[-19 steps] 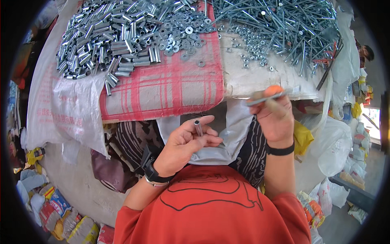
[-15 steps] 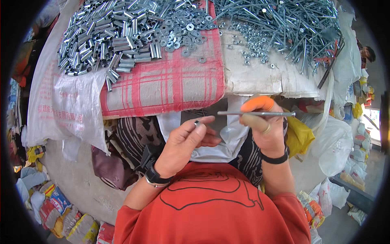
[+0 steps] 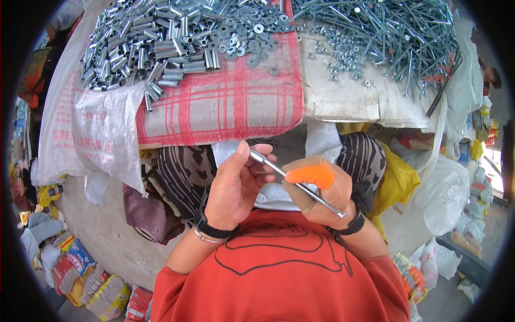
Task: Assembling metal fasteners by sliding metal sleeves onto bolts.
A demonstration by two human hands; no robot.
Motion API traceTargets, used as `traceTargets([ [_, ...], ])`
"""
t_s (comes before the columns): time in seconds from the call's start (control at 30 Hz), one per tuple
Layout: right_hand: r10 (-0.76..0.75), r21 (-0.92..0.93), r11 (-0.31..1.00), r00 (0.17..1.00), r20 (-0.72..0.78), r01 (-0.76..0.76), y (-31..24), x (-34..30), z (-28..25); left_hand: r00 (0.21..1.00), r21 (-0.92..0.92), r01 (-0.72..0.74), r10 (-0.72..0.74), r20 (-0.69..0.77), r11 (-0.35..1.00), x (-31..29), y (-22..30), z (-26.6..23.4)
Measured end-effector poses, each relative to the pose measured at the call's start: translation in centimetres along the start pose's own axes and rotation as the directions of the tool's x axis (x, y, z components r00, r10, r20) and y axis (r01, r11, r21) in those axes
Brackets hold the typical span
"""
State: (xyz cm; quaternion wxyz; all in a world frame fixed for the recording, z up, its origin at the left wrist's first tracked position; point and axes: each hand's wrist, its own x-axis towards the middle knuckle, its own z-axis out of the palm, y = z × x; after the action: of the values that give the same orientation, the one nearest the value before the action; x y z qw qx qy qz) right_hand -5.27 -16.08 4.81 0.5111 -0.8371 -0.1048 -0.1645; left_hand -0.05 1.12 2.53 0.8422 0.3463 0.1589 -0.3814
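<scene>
My right hand, with an orange finger cover and a pale cover on its fingers, is closed around a long metal bolt. The bolt slants, its flat head near my wrist and its far end at my left fingers. My left hand pinches a small, thicker metal nut at that end, between thumb and fingers. The fingers partly cover the nut, so how far it sits on the bolt cannot be told.
Beyond my hands is a work surface with a red-checked cloth. On it lie short metal tubes, flat washers, small nuts and many long bolts. A white woven sack hangs at the left; yellow bags lie at the right.
My hands have come together. The bolt was level and apart from my left hand; now it is tilted, with its end meeting the nut in my left fingers.
</scene>
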Motion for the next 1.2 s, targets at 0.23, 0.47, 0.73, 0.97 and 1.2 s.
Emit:
traceTargets([
  [0.23, 0.171, 0.190, 0.963, 0.979, 0.114, -0.190, -0.2, 1.8, 1.9, 0.997, -0.144, -0.031, 0.040, 0.064, 0.989, -0.5, 0.3, 0.1],
  [0.47, 0.116, 0.357, 0.931, 0.989, -0.091, -0.077, -1.4, 3.4, 3.2, 0.989, 0.083, -0.048, 0.036, 0.144, 0.995, -1.4, -1.6, 1.1],
  [0.73, 0.113, -0.526, 0.819, 0.964, -0.241, -0.228, 6.7, 10.9, -2.4, 0.987, 0.295, 0.050, -0.094, 0.134, 0.954, -0.1, 1.9, -0.7],
  [0.97, 0.264, -0.649, 0.718, 0.961, -0.081, -0.252, 10.6, 13.9, -5.0, 0.987, 0.310, 0.055, -0.099, 0.128, 0.949, 0.8, 1.5, -1.0],
  [1.2, 0.257, -0.277, 0.930, 0.966, 0.016, -0.242, 6.8, 12.7, -1.0, 0.999, 0.511, -0.039, 0.023, 0.038, 0.859, 1.5, 1.2, -1.6],
])
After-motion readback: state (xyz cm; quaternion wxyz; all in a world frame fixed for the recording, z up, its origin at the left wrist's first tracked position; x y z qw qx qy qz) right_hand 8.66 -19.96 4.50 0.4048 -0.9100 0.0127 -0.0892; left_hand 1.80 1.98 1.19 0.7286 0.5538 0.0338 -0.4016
